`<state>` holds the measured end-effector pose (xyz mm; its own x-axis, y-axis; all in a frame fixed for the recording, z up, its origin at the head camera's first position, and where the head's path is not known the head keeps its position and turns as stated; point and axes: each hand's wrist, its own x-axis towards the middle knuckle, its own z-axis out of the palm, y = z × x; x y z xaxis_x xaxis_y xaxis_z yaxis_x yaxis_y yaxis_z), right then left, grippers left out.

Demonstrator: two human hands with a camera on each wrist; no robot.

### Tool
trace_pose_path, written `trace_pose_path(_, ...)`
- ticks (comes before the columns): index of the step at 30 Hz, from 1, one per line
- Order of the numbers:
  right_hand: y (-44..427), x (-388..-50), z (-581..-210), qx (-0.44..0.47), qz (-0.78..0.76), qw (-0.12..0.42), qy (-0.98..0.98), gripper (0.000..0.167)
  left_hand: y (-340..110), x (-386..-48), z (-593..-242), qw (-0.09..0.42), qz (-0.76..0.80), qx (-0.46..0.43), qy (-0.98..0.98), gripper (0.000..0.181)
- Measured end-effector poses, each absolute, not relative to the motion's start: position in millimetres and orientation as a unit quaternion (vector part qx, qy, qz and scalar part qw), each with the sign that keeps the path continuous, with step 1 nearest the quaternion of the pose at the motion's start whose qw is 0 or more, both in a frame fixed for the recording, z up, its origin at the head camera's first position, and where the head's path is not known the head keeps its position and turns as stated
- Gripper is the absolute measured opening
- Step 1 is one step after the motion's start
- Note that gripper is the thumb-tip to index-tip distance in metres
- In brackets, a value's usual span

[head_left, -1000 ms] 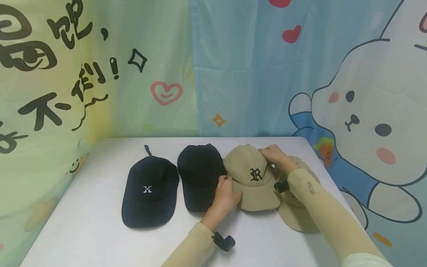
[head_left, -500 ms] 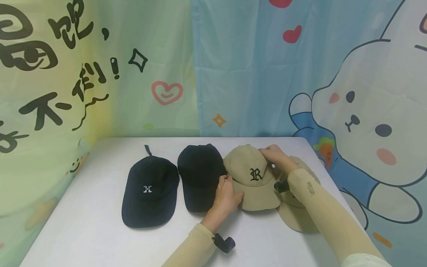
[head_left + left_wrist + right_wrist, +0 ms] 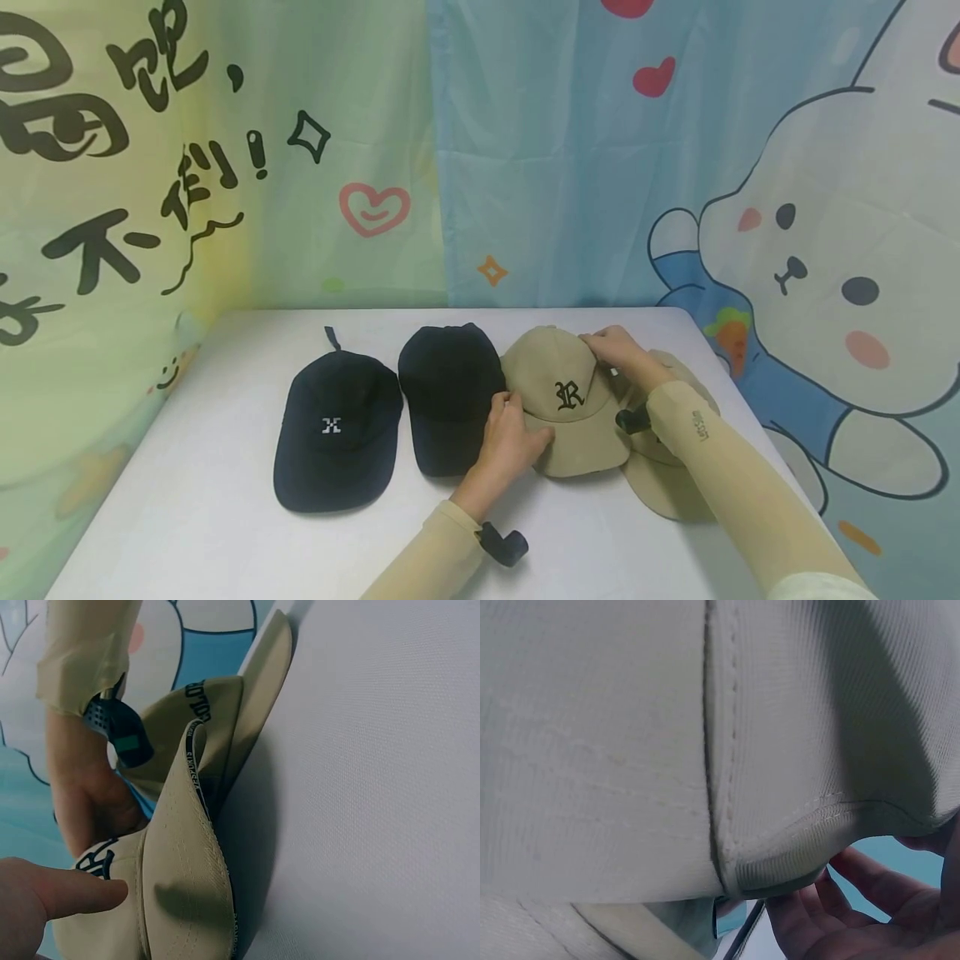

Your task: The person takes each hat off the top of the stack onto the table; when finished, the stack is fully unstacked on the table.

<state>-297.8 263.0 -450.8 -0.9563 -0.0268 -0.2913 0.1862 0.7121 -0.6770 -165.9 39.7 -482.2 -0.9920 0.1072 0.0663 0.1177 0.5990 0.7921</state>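
Observation:
A beige baseball cap (image 3: 551,362) with a dark gothic R on its front lies brim toward me. My left hand (image 3: 512,442) grips its left edge where crown meets brim; the fingertips are partly hidden. In the left wrist view the left thumb (image 3: 82,891) reaches over the crown beside the brim seam. My right hand (image 3: 617,346) holds the back right rim of the cap, and in the right wrist view its fingers (image 3: 877,885) curl at the fabric's lower edge. Under the right forearm a second beige cap (image 3: 663,492) with dark lettering is partly covered.
A plain black cap (image 3: 450,392) sits close to the left of the beige one. Farther left is a dark navy cap (image 3: 337,433) with a small white emblem and a strap sticking up behind. All stand on a white table (image 3: 225,550) against a printed curtain (image 3: 517,167).
The R cap has turned and shifted slightly left, its emblem moving left. My left thumb has edged right over the brim. The other caps stay put.

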Motion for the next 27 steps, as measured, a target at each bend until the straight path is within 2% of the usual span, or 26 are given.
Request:
trace_pose_path(15,262.7,-295.3,-446.5,0.034,-0.385,0.13,0.913,0.041,38.3,-165.7,-478.6,0.007,-0.434,-0.078,-0.897,0.069)
trace_pose_path(19,264.6,-296.4,-444.1,0.029,-0.394,0.122,0.91,0.038,38.2,-168.5,-472.5,0.024,-0.441,-0.092,-0.893,0.07)
trace_pose_path(27,273.0,-301.4,-425.4,0.024,-0.434,0.135,0.89,0.06,44.2,-175.7,-454.6,0.044,-0.461,-0.134,-0.876,0.064)
